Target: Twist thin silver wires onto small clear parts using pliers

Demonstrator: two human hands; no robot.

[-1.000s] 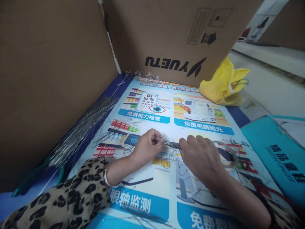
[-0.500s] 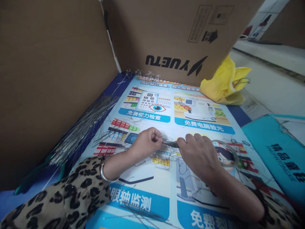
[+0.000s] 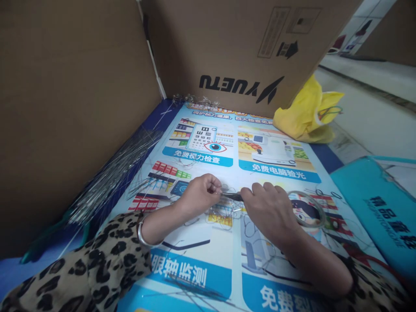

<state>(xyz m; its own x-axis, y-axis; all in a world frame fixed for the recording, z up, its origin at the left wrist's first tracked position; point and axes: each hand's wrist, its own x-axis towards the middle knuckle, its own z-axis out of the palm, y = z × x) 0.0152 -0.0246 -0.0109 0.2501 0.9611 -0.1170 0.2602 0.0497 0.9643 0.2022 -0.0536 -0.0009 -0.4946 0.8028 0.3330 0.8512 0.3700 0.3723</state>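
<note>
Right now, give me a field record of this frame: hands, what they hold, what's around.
left hand: closed, pinching fine wire against the tool tip
right hand: closed on a slim dark tool, likely pliers
surface: printed poster
left side: bundle of straight wires along the cardboard wall
back: cardboard box, yellow bag
right: clear ring, teal bag

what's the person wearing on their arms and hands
Both hands are bare: left hand, right hand. The leopard-print sleeve on the left arm is pushed up, with a silver bangle at the wrist. The right arm's matching sleeve sits further back.
</note>
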